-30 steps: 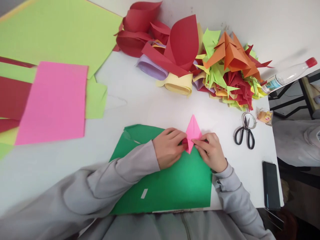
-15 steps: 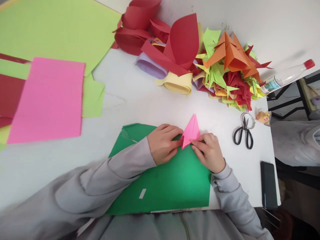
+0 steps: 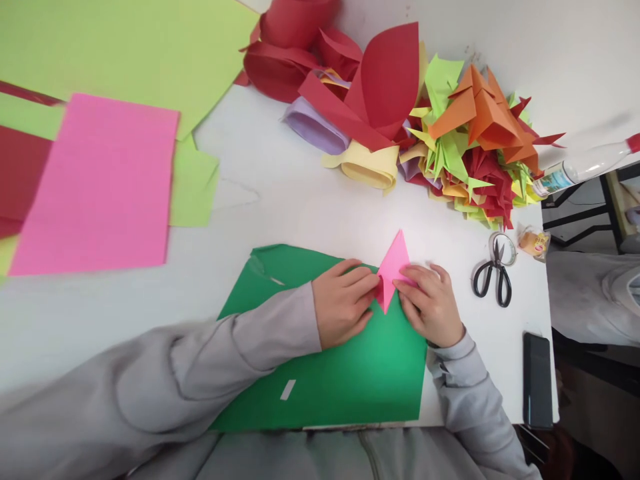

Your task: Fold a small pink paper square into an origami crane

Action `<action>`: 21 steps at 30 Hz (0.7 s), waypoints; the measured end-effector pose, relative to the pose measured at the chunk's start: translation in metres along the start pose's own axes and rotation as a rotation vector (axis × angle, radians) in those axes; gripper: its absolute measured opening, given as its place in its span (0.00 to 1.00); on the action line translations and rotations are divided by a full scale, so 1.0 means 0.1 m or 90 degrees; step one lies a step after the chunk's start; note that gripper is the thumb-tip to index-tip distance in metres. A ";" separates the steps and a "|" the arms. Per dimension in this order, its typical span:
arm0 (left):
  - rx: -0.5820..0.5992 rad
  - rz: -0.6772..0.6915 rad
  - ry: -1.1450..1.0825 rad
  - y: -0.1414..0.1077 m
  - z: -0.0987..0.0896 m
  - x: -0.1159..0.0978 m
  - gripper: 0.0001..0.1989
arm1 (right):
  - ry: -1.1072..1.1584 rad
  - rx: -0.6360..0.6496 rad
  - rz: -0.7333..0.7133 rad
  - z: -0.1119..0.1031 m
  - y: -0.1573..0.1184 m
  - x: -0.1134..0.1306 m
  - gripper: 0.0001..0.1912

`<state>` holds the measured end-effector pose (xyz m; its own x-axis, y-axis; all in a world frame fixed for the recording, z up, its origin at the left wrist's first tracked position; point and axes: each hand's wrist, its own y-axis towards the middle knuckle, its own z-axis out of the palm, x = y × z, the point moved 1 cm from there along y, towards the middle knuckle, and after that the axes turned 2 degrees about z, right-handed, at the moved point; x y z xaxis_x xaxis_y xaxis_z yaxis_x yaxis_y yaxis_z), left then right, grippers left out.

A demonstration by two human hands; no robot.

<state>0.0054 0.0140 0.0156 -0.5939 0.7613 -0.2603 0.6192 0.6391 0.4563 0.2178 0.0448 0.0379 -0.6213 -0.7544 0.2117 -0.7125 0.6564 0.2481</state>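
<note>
A small folded pink paper (image 3: 394, 263) stands point-up between my hands, over the far edge of a green sheet (image 3: 350, 380). My left hand (image 3: 347, 300) pinches its left edge with thumb and fingertips. On the opposite side, my right hand (image 3: 431, 301) grips the lower right edge between thumb and fingers. The paper is diamond-shaped, with one tip pointing away from me and another toward me. Part of the left fold is covered by my left fingertips.
Black-handled scissors (image 3: 493, 277) lie right of my hands, their blades over a tape roll (image 3: 509, 248). A phone (image 3: 537, 380) rests by the right edge. Folded paper shapes (image 3: 485, 147) are heaped at the back, beside a bottle (image 3: 585, 163). A large pink sheet (image 3: 100, 187) lies left.
The near end of the folded pink paper has opened out into a downward point, making a diamond. Both hands still hold its sides. The whole view has shifted slightly.
</note>
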 end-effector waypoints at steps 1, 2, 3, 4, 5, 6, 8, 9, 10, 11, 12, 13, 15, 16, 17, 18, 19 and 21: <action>0.009 0.002 0.008 0.00 0.01 -0.03 0.15 | 0.002 0.000 0.006 -0.01 0.00 -0.01 0.11; 0.017 0.005 0.018 -0.01 0.02 -0.06 0.16 | 0.005 0.000 0.012 -0.01 0.01 -0.02 0.12; 0.024 0.006 0.028 -0.02 0.03 -0.08 0.18 | 0.010 0.001 0.017 -0.01 0.01 -0.03 0.13; 0.028 0.004 0.037 -0.03 0.04 -0.10 0.19 | 0.015 0.000 0.021 -0.01 0.02 -0.03 0.14; 0.029 -0.001 0.044 -0.04 0.05 -0.13 0.20 | 0.022 -0.001 0.022 -0.01 0.02 -0.04 0.15; 0.029 -0.009 0.049 -0.06 0.06 -0.15 0.20 | 0.029 -0.003 0.021 0.00 0.02 -0.04 0.17; 0.028 -0.033 0.049 -0.08 0.08 -0.18 0.20 | 0.044 -0.004 0.020 0.01 0.02 -0.04 0.20; 0.028 -0.043 0.045 -0.08 0.09 -0.19 0.21 | 0.049 -0.002 0.021 0.01 0.02 -0.04 0.22; 0.029 -0.051 0.041 -0.09 0.10 -0.20 0.21 | 0.051 0.001 0.022 0.02 0.02 -0.04 0.23; 0.029 -0.057 0.036 -0.09 0.11 -0.21 0.23 | 0.051 0.004 0.024 0.02 0.03 -0.04 0.25; 0.029 -0.061 0.031 -0.09 0.11 -0.21 0.24 | 0.049 0.005 0.024 0.01 0.03 -0.04 0.26; 0.029 -0.063 0.026 -0.09 0.12 -0.21 0.26 | 0.047 0.007 0.024 0.01 0.03 -0.04 0.27; 0.027 -0.069 0.021 -0.08 0.13 -0.21 0.28 | 0.045 0.012 0.024 0.01 0.03 -0.04 0.29; 0.025 -0.073 0.018 -0.08 0.13 -0.21 0.28 | 0.045 0.014 0.024 0.02 0.03 -0.04 0.29; 0.025 -0.075 0.015 -0.08 0.13 -0.21 0.29 | 0.044 0.018 0.024 0.02 0.02 -0.05 0.29; 0.025 -0.078 0.011 -0.09 0.14 -0.21 0.29 | 0.042 0.020 0.022 0.03 0.01 -0.06 0.29; 0.027 -0.083 0.007 -0.09 0.14 -0.21 0.29 | 0.039 0.022 0.020 0.03 0.01 -0.06 0.30; 0.032 -0.092 -0.002 -0.09 0.13 -0.21 0.29 | 0.033 0.023 0.011 0.04 0.00 -0.07 0.30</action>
<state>0.0193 -0.0060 0.0060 -0.6777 0.6610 -0.3224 0.5523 0.7469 0.3703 0.2210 0.0499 0.0323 -0.6171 -0.7413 0.2639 -0.7133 0.6686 0.2102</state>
